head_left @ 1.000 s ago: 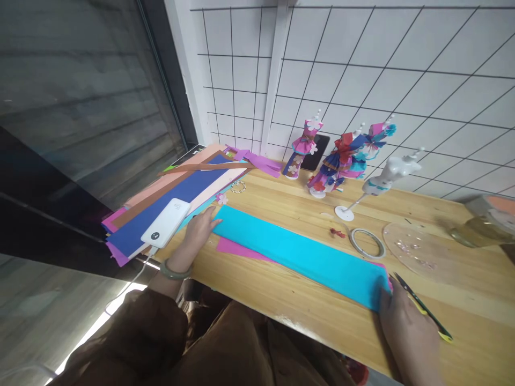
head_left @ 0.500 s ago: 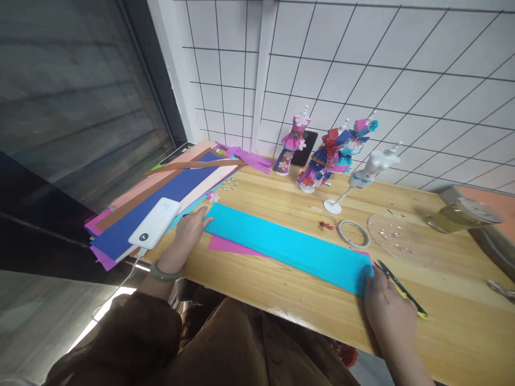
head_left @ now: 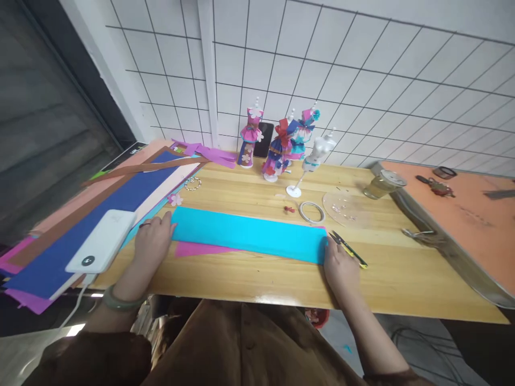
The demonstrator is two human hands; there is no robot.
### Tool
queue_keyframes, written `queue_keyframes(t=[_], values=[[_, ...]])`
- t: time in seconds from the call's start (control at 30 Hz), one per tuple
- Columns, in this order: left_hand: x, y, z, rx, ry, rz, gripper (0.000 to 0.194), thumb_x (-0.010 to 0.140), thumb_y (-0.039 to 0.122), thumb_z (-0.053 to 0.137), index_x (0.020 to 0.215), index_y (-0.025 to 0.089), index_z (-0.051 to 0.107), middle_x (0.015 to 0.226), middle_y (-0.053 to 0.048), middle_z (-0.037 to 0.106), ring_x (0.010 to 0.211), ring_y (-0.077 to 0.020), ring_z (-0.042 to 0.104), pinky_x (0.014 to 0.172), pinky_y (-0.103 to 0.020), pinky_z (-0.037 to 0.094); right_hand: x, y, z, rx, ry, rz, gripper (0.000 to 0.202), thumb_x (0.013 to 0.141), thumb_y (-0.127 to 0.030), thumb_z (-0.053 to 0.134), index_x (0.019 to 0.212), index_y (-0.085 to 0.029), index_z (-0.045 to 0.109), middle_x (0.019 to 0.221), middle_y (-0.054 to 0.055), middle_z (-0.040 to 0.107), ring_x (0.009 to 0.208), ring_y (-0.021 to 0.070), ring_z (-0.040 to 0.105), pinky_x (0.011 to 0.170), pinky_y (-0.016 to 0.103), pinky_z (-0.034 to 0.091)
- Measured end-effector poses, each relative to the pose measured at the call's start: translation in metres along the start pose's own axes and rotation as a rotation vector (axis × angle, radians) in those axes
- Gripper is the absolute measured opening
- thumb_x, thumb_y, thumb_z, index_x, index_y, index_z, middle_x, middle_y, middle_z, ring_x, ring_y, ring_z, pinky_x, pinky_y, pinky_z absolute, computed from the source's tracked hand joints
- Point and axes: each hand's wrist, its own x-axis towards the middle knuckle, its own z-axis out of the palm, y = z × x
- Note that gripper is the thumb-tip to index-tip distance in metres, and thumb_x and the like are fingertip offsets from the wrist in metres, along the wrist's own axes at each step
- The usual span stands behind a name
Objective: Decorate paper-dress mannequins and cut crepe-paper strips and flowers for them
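A long blue strip (head_left: 249, 233) lies flat across the wooden table, over a magenta piece (head_left: 197, 249) that shows along its lower left edge. My left hand (head_left: 155, 238) is closed at the strip's left end, fingertips on its edge. At the right end my right hand (head_left: 340, 262) has its fingers closed on the strip's corner. Black and yellow snips (head_left: 350, 250) lie just beyond my right hand. A white roll of tape (head_left: 311, 213) and a small red piece (head_left: 288, 209) rest behind the strip.
Coloured sheets (head_left: 116, 198) and a white power bank (head_left: 102, 241) with a cable are at left. Dressed mini mannequins (head_left: 277, 155), a bare white one (head_left: 317, 153) and a phone (head_left: 263, 140) stand at the back. A jar (head_left: 382, 185) is at right, beside an orange surface (head_left: 462, 214).
The view has turned to the right, so the table's contents appear further left and more of the orange surface shows. Both hands remain at the ends of the blue strip.
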Motion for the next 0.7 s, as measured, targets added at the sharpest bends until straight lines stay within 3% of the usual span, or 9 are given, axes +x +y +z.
queue_keyframes(t=[0.07,0.13,0.3,0.37,0.43,0.57,0.7], values=[[0.001,0.013,-0.008,-0.024,0.066,-0.026,0.045,0.088,0.037,0.031,0.123,0.010,0.044,0.098,-0.020,0.057,0.099,-0.0347,0.051,0.077,-0.042,0.040,0.001,0.000,0.000,0.002,-0.004,-0.011,0.040,0.088,-0.015,0.030,0.126,-0.009,0.040,0.088,0.017,0.062,0.082,0.0244,0.061,0.068,0.035,0.042],[-0.001,0.038,-0.014,-0.107,0.110,0.024,0.047,0.087,0.037,0.036,0.126,0.011,0.042,0.114,-0.021,0.052,0.111,-0.0349,0.044,0.086,-0.045,0.036,0.001,0.001,0.000,0.002,-0.010,-0.021,0.040,0.087,-0.015,0.031,0.126,-0.008,0.040,0.087,0.017,0.062,0.081,0.0243,0.061,0.067,0.035,0.042],[-0.024,0.127,-0.021,-0.351,0.074,0.542,0.059,0.081,0.054,0.042,0.128,0.017,0.044,0.138,-0.013,0.036,0.131,-0.0310,0.021,0.105,-0.047,0.017,-0.002,0.003,-0.003,0.015,-0.019,-0.036,0.040,0.088,-0.018,0.028,0.125,-0.009,0.042,0.088,0.017,0.062,0.077,0.0257,0.062,0.064,0.035,0.043],[-0.036,0.152,-0.022,-0.413,0.061,0.653,0.065,0.080,0.061,0.037,0.131,0.022,0.039,0.143,-0.009,0.030,0.134,-0.0289,0.016,0.106,-0.046,0.014,-0.003,0.005,-0.001,0.041,-0.016,-0.051,0.041,0.089,-0.021,0.026,0.123,-0.009,0.044,0.092,0.018,0.062,0.077,0.0263,0.062,0.064,0.036,0.044],[-0.046,0.163,-0.024,-0.417,0.041,0.662,0.071,0.078,0.067,0.030,0.134,0.023,0.035,0.144,-0.009,0.027,0.134,-0.0285,0.015,0.106,-0.046,0.013,-0.003,0.008,0.004,0.080,-0.018,-0.056,0.042,0.091,-0.024,0.022,0.124,-0.009,0.045,0.094,0.018,0.062,0.078,0.0259,0.062,0.064,0.036,0.044],[-0.053,0.161,-0.028,-0.414,0.018,0.640,0.075,0.077,0.070,0.022,0.137,0.026,0.030,0.147,-0.007,0.020,0.134,-0.0285,0.014,0.106,-0.046,0.011,-0.002,0.012,0.009,0.122,-0.015,-0.034,0.045,0.091,-0.028,0.021,0.122,-0.010,0.047,0.095,0.018,0.062,0.076,0.0285,0.062,0.061,0.038,0.045],[-0.054,0.158,-0.027,-0.444,0.015,0.647,0.074,0.079,0.069,0.018,0.138,0.026,0.027,0.147,-0.006,0.018,0.135,-0.0265,0.011,0.107,-0.046,0.010,-0.006,-0.008,-0.010,0.190,0.152,0.006,0.046,0.090,-0.033,0.028,0.123,-0.007,0.047,0.102,0.023,0.059,0.092,0.0354,0.058,0.071,0.045,0.046]])
